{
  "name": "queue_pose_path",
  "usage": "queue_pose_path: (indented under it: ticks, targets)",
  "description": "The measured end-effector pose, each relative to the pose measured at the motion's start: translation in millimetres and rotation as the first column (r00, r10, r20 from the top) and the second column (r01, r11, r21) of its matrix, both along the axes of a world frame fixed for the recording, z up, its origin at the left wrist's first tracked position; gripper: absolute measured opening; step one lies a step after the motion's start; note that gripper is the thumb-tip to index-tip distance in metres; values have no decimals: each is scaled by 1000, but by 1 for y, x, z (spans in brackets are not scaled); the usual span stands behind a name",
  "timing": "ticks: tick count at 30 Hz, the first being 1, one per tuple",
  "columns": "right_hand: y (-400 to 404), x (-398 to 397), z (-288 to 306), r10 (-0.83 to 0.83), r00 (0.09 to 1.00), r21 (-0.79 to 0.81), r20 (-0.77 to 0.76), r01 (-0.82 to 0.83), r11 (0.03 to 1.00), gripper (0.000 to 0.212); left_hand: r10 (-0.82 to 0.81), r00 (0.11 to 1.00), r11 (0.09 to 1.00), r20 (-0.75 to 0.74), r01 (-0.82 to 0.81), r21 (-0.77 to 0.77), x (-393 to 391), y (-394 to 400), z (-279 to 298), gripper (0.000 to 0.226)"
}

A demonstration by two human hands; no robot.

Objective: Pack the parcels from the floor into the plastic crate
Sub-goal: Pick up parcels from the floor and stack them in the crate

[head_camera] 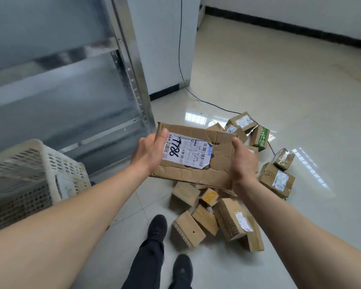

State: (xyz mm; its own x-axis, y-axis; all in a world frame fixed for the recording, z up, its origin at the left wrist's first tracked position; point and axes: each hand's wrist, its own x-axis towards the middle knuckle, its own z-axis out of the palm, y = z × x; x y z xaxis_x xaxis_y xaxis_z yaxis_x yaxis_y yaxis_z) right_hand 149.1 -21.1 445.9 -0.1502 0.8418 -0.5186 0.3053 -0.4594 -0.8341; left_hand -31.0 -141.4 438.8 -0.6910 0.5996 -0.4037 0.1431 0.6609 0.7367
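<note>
A large flat cardboard parcel (198, 140) with a white label marked "T786" is held up in the air above the floor. My left hand (149, 153) grips its left edge, thumb on top. My right hand (243, 163) grips its right edge. Below and behind it, several smaller cardboard parcels (204, 217) lie in a loose pile on the tiled floor. The white perforated plastic crate (50, 163) stands at the left, near my left forearm; its inside is blurred.
A metal shelf rack (131, 65) stands behind the crate at the left. A black cable (183, 80) runs down the wall and across the floor to the pile. My two feet (158, 228) stand just in front of the parcels. Open floor lies to the right.
</note>
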Motion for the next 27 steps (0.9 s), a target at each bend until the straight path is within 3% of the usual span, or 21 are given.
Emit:
queue_pose_path:
  ticks: [3,6,15,27]
  targets:
    - [-17,-7,29,74,997,112,-15,-72,991,30,107,994,993,15,-107,43,5,-36,35,84]
    - [-44,-20,53,121,992,127,-27,-117,985,34,168,986,982,16,-169,89,8,-73,65,87]
    - [-133,-61,105,322,942,110,-95,-312,944,40,317,947,941,-53,-307,140,-10,-182,117,54]
    - [-307,-157,123,473,877,229,-88,-444,866,33,428,902,894,-48,-415,170,-73,-380,138,84]
